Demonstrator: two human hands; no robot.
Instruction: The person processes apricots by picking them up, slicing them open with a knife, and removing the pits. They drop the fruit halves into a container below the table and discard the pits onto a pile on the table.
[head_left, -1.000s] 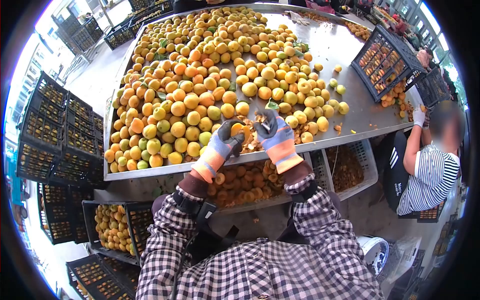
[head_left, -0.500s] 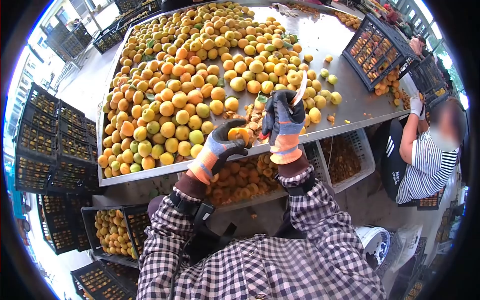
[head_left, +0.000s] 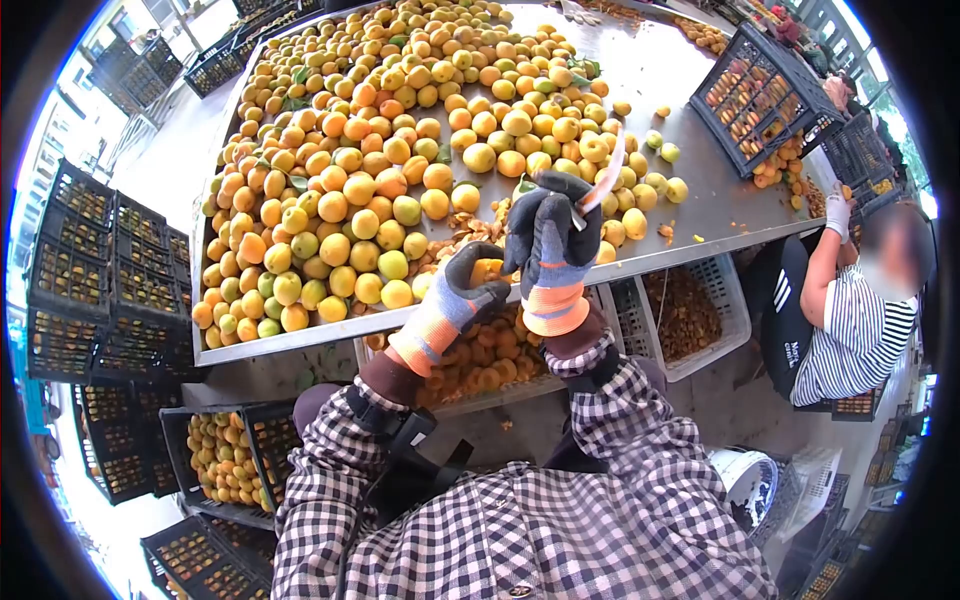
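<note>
My left hand (head_left: 452, 300), in a grey, orange and black glove, is closed on an apricot (head_left: 487, 271) at the front edge of the metal table (head_left: 690, 225). Close beside it, the fingers of my gloved right hand (head_left: 552, 240) wrap round a knife, its pale blade (head_left: 606, 178) pointing up and to the right. The two hands meet at the fruit, so part of it is hidden. Loose apricots (head_left: 345, 190) in yellow, orange and green cover much of the tabletop. Bits of cut fruit (head_left: 470, 232) lie just behind my hands.
Below the table edge is a crate of apricot halves (head_left: 495, 350); right of it, a white crate (head_left: 738, 310) holds brownish scraps. Dark crates (head_left: 75, 270) stack at left. A tilted crate (head_left: 760, 100) spills fruit near a seated person (head_left: 850, 310) at right.
My right hand has moved slightly left and down, up against the left hand. My left hand has shifted a little right, and the apricot is now more covered by fingers.
</note>
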